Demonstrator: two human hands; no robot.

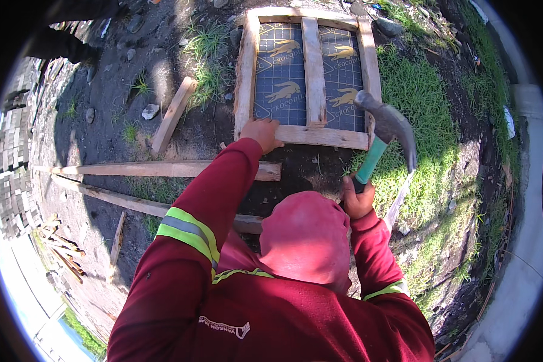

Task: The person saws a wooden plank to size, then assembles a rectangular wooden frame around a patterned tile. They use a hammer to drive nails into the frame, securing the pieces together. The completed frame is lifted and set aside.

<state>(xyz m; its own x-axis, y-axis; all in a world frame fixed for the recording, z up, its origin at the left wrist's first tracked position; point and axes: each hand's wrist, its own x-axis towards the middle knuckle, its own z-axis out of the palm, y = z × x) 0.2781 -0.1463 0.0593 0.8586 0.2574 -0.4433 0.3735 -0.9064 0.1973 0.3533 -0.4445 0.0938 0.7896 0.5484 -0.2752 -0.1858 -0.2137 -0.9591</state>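
Note:
My left hand [261,134] grips the near left corner of a wooden frame [344,137], its fingers closed over the near rail. The rectangular frame has a middle slat [314,72] and lies on a dark sheet [277,66] with yellow animal prints and grid lines. In my right hand [359,199] is a claw hammer [371,158], held by the dark lower end of its green handle. Its metal head is raised near the frame's near right corner, and its curved claw points toward me. No nail can be made out.
Two long timbers [163,169] lie on the soil at the left, with a short wooden block [175,114] beyond them. Stacked grey blocks [15,175] and a pile of sticks [63,250] are farther left. Grass [416,90] grows at the right, before a concrete edge [531,157].

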